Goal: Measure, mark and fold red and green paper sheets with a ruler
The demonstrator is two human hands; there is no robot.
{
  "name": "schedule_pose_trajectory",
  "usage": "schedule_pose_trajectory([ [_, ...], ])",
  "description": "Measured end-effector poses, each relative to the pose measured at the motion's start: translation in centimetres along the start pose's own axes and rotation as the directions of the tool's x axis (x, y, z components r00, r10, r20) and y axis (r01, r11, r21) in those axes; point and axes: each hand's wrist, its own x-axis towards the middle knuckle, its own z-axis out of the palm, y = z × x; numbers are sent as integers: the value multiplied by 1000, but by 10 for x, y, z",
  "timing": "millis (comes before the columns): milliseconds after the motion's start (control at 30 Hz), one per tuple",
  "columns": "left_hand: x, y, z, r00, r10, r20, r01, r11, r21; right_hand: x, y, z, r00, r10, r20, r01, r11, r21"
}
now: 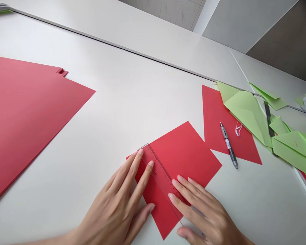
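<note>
A clear ruler (156,172) lies slantwise across a red sheet of paper (185,149) on the white table. My left hand (122,195) rests with its fingers stretched out on the ruler's upper end, the thumb at the sheet's lower left edge. On the ruler's lower part lie the spread fingertips of my right hand (205,211), which covers that end in part. The ruler's scale faces the larger, upper right portion of the sheet. Neither hand is closed round anything.
A pen (228,144) lies partly on a second red sheet (211,119), near a small white loop (238,129). Folded green papers (252,112) are heaped at the right. Large red sheets (33,112) are stacked on the left. A dark seam (112,45) crosses the table behind.
</note>
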Motion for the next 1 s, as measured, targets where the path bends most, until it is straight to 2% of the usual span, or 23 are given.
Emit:
schedule_pose_trajectory([
  [267,4,-1,0,1000,23,0,-23,1000,-4,6,-1,-1,999,-3,-39,2,1000,-14],
  [1000,3,-2,1,1000,25,-4,-25,1000,-18,6,-1,-1,999,-13,-40,13,1000,-23],
])
